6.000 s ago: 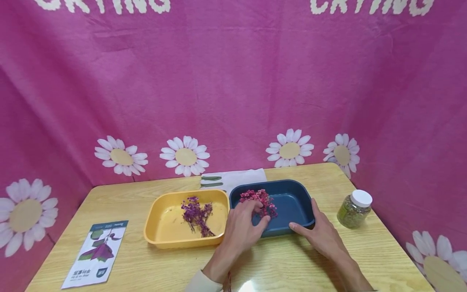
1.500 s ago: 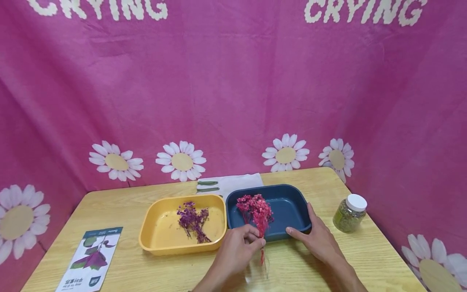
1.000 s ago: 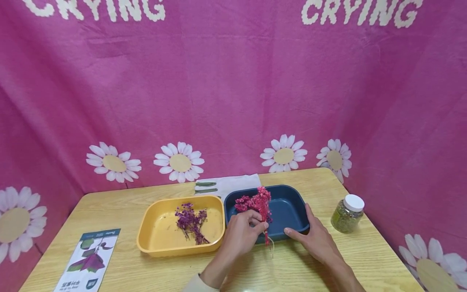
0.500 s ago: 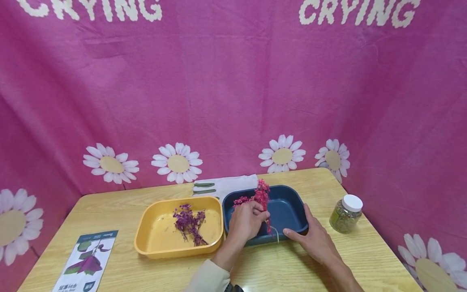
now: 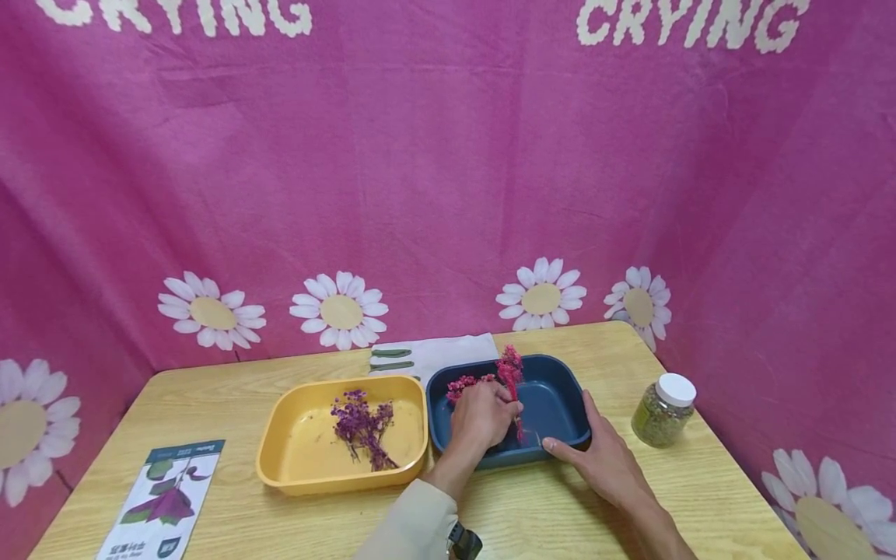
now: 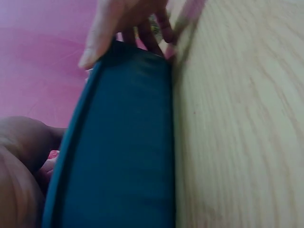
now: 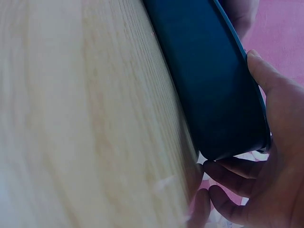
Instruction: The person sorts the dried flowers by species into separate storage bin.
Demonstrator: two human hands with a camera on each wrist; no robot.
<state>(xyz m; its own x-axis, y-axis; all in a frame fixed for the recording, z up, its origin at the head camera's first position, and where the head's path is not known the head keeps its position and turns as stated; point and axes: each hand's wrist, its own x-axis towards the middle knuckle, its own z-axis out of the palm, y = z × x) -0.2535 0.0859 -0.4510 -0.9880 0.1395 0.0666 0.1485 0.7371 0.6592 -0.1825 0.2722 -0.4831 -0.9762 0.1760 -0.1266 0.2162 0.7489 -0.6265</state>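
Note:
In the head view, my left hand (image 5: 483, 416) pinches the stems of a small bunch of pink dried flowers (image 5: 511, 367) over the dark blue tray (image 5: 556, 404). The flower heads point toward the tray's back edge and the stem ends toward its front. More pink dried flowers (image 5: 462, 385) lie at the tray's left end, partly hidden by that hand. My right hand (image 5: 609, 459) grips the tray's right front corner. In the right wrist view, its thumb (image 7: 261, 71) rests at the rim and its fingers (image 7: 232, 178) curl around the tray's end.
Left of the blue tray, a yellow tray (image 5: 294, 459) holds purple dried flowers (image 5: 364, 426). A lidded jar (image 5: 665, 412) stands at the right. A printed seed packet (image 5: 164, 498) lies at the left. Behind the trays is a white cloth (image 5: 455, 351) with green strips.
My left hand has picked up a pink bunch, drawn it toward the front rim, then carried it back into the blue tray. The right hand keeps its grip on the tray.

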